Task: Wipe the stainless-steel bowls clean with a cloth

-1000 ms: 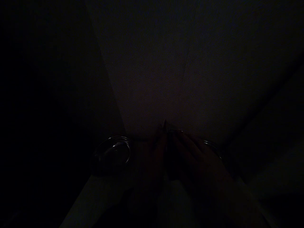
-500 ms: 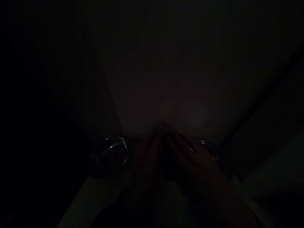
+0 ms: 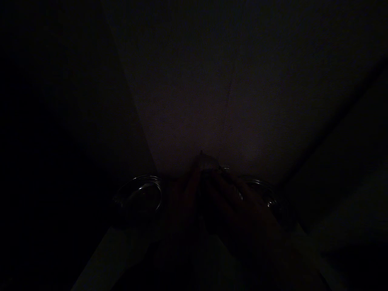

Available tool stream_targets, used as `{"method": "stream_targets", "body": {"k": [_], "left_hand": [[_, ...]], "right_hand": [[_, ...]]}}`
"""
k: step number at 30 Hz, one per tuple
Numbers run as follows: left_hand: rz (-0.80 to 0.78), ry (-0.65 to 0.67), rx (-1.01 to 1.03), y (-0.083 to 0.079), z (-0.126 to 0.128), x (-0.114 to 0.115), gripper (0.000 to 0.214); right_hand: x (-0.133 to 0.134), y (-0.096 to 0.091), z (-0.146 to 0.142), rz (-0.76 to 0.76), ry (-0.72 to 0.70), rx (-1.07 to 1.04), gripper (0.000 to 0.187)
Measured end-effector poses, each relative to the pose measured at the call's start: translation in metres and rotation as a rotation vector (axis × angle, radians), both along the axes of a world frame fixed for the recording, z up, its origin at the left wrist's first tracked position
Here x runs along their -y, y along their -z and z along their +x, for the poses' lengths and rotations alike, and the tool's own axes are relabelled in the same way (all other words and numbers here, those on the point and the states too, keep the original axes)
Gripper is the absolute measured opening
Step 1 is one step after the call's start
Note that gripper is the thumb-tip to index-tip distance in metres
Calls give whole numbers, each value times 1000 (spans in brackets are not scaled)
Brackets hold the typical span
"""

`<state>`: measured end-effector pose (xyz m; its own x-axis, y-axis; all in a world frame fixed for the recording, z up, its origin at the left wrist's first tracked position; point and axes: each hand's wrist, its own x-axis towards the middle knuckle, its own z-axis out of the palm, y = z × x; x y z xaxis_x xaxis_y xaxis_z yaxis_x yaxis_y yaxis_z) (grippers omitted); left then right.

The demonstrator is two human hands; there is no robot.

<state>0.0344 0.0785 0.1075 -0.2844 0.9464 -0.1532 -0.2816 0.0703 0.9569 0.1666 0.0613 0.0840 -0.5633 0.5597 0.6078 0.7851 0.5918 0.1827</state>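
Note:
The scene is very dark, so outlines are faint. My left hand (image 3: 183,202) and my right hand (image 3: 242,210) come together at the centre, fingers closed around a small dark object (image 3: 208,162). Its greyish upper end shows above the fingertips, while the rest is hidden in shadow, and I cannot tell its kind. A thin shiny strip (image 3: 224,167) sticks out just beyond my right fingertips. To the left of my left hand stands a round, shiny-rimmed bowl (image 3: 159,186). Another such bowl (image 3: 259,182) is partly covered by my right hand.
A pale surface (image 3: 100,254) lies under the hands and bowls, its left edge running diagonally. Behind them rises a dim, flat wall-like panel (image 3: 184,121) with a vertical seam. A dark diagonal line (image 3: 336,121) runs along the right side.
Both hands and the dark object have shifted slightly left. The upper end of the object now appears more rounded and turned. The right bowl's rim shows a little more.

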Motion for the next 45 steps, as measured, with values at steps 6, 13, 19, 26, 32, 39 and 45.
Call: {"method": "stream_targets", "body": {"k": [6, 13, 19, 26, 32, 39, 45], "left_hand": [[-14, -3, -76, 1, -3, 2, 25], [-1, -17, -79, -1, -6, 2, 29], [25, -13, -87, 0, -5, 2, 28], [-1, 41, -55, -1, 1, 3, 21], [-32, 51, 53, -4, 5, 5, 17], [27, 82, 28, 2, 12, 6, 17], [73, 75, 153, 0, 15, 6, 17]], "right_hand": [[-5, -3, 5, 0, 16, -40, 50], [-2, -2, 7, -2, 98, -20, 49], [1, -3, 4, 24, 24, -25, 49], [-5, -5, 13, -92, 39, -75, 49], [-5, -4, 11, -81, -2, -56, 50], [-4, -4, 18, -156, 8, -57, 52], [-3, -4, 13, -146, -9, -60, 51]]}}
